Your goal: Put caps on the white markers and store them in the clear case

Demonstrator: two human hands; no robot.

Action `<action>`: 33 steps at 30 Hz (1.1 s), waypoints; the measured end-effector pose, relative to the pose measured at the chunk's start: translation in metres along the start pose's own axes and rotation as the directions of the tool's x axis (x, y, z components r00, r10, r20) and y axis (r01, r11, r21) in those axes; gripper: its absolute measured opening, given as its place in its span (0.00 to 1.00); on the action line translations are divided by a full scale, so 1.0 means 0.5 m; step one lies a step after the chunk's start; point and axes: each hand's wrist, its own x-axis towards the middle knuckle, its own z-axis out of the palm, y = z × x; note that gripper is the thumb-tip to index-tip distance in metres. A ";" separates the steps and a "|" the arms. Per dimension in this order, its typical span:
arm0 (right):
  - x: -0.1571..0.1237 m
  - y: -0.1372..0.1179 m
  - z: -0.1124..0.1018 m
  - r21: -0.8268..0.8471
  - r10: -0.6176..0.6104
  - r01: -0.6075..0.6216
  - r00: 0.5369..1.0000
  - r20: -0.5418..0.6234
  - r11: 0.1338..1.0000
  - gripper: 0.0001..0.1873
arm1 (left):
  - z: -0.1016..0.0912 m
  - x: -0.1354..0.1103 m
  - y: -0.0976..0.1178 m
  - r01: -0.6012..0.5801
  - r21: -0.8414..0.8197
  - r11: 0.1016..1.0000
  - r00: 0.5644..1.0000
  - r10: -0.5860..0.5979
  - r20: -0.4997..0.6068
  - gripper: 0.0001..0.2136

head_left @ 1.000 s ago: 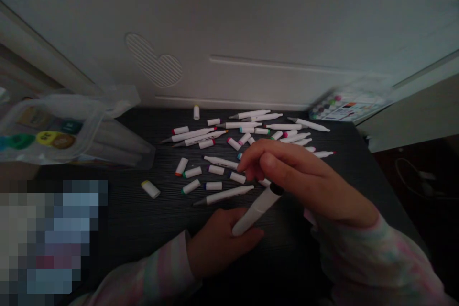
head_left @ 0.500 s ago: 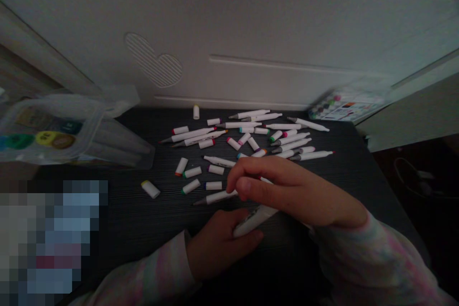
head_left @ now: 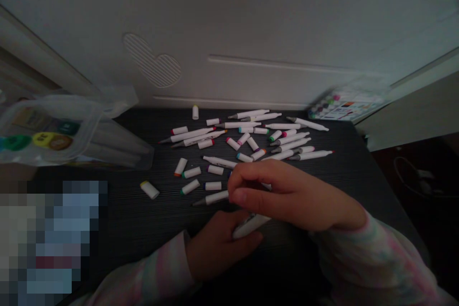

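Note:
My left hand [head_left: 222, 246] is closed around a white marker [head_left: 251, 225], which slants up to the right. Over the marker's far end curls my right hand [head_left: 276, 193], its thumb and forefinger close together. That end is hidden, and I cannot see what the right fingers grip. Just beyond the hands lies an uncapped marker [head_left: 217, 197] with a grey tip section, partly covered by the right hand. Several loose white caps with coloured ends, such as a dark blue one [head_left: 213, 186] and a green one [head_left: 190, 187], lie to the left of it.
More uncapped markers [head_left: 310, 155] and caps are strewn over the dark tabletop [head_left: 125, 229]. On the left a clear plastic case [head_left: 125, 146] holds capped markers. A marker package [head_left: 347, 104] leans at the back right, against a white panel [head_left: 251, 19] with a heart relief.
My right hand has shifted slightly down and left, covering more of the marker's far end. My left hand stays put. The markers and caps on the table have not visibly moved.

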 end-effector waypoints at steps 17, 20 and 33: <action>-0.002 0.003 -0.006 -0.079 -0.013 0.020 0.996 0.092 0.997 0.14 | -0.003 -0.001 0.003 -0.001 -0.035 0.999 1.000 0.001 0.006 0.15; -0.001 0.004 -0.006 -0.081 -0.009 0.015 0.996 0.084 0.997 0.14 | -0.002 0.000 -0.002 0.000 -0.044 0.999 1.000 0.001 0.003 0.15; -0.002 0.005 -0.005 -0.104 -0.027 0.037 0.995 0.096 0.994 0.14 | -0.002 -0.001 -0.001 0.004 -0.064 0.998 1.000 -0.005 -0.007 0.15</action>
